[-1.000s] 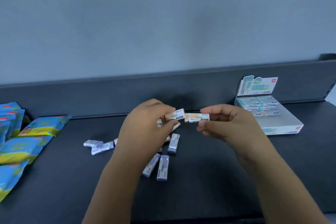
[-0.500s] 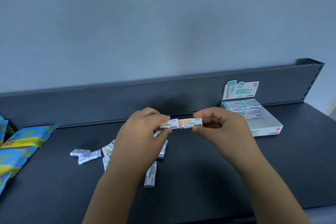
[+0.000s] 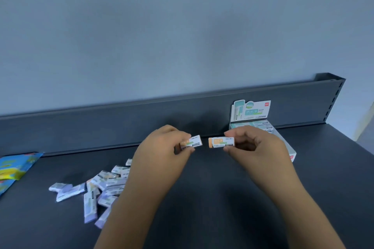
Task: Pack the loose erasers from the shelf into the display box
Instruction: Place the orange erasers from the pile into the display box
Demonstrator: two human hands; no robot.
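My left hand (image 3: 162,153) pinches a small orange-and-white eraser (image 3: 193,142) above the dark shelf. My right hand (image 3: 255,147) pinches a second eraser (image 3: 221,142) of the same kind, held level with the first and a short gap apart. A pile of several loose erasers (image 3: 101,186) in white and lilac sleeves lies on the shelf to the left, partly hidden by my left forearm. The white display box (image 3: 291,152) stands at the back right with its printed lid (image 3: 251,110) upright; rows of erasers lie inside, mostly hidden behind my right hand.
Blue and yellow packets (image 3: 14,168) lie at the shelf's left edge. A dark back rail (image 3: 101,123) runs behind everything. The shelf (image 3: 334,168) ends at the right, past the box.
The two erasers, held end to end half a second ago, have come apart. The view has shifted left to right, so the pile and box sit further left in frame.
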